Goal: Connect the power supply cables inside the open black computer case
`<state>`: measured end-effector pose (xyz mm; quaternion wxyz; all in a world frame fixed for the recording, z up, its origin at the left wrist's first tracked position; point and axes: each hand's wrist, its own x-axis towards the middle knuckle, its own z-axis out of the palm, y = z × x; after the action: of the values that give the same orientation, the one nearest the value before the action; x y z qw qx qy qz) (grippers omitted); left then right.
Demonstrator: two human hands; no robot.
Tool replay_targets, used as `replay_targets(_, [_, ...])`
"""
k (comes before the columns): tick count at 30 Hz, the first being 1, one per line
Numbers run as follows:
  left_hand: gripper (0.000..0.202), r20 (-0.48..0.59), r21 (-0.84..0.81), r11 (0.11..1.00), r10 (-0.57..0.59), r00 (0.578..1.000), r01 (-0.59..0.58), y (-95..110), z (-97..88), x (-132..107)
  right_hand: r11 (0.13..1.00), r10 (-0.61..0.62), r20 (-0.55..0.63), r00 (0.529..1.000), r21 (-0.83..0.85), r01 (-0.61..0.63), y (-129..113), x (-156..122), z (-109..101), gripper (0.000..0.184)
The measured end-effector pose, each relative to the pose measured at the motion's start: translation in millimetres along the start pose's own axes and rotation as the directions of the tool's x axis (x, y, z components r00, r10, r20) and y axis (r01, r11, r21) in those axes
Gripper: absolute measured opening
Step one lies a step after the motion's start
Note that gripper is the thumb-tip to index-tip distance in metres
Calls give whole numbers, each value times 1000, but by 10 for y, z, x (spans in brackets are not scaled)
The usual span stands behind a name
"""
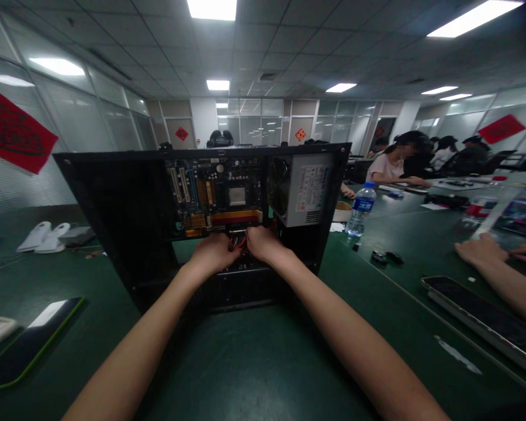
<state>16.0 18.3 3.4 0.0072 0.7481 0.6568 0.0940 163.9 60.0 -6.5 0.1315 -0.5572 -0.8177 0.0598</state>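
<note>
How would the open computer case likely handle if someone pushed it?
The computer case looks stiff, given its boxy frame; probably heavy, with a power supply inside; perhaps apt to tip, that unit sitting high.

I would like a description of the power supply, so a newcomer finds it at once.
Find the open black computer case on the green table. Inside its upper right corner, in this view, sits the power supply, a grey box. Unlike the neighbouring motherboard, it has a large printed label and a round fan.

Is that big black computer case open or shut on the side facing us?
The case is open on this side: its circuit board and power supply show, uncovered.
</note>
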Motion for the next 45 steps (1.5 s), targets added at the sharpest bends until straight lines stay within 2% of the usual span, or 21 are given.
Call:
replay_targets(2, [38,5,-15,1000,-6,1000,6,13,-16,-3,1000,-3,0,1000,-8,3,-3,-4,-6,34])
replay_targets(8, [34,-80,-1,1000,-20,997,20,21,-15,5,1000,-8,-5,1000,-16,8,4,6,-12,34])
replay_targets(16, [34,-46,-27,1000,-5,999,4,-20,24,48,999,-41,24,999,-14,41,20,-20,11,33])
replay_targets(28, [36,-55,-4,1000,19,998,-19,-25,52,31,999,31,-24,999,-22,-31,32,16,4,33])
replay_targets(38, [36,-27,9,1000,11,1000,-10,18,8,-16,998,40,4,999,-43,-39,43,59,15,34])
replay_targets(41, [34,-73,37,999,-1,997,4,27,2,-37,998,32,0,999,-48,-32,39,63,34,34])
replay_targets(45, [28,-186,66,998,16,982,-4,0,32,-47,998,17,-3,1000,-53,-17,17,42,39,34])
